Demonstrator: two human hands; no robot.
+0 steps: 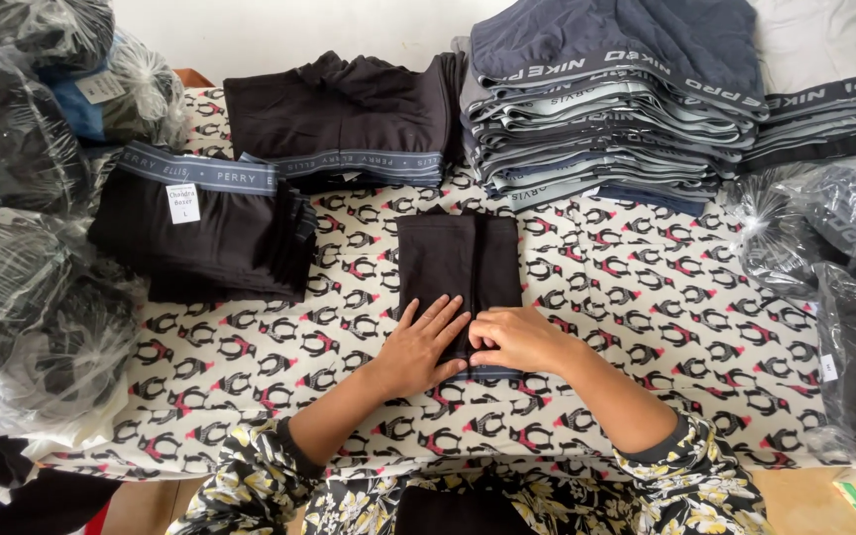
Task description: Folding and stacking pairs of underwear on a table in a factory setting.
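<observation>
Head view: left hand (418, 347) lies flat, right hand (512, 339) pinches the folded black underwear (460, 263); a loosened pinch risks the fold springing open.

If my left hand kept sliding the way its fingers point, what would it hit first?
The left hand lies flat on the folded black garment, fingers pointing up and to the right. It would likely first meet the right hand, whose fingers pinch the same garment right beside it; the two look almost touching.
</observation>
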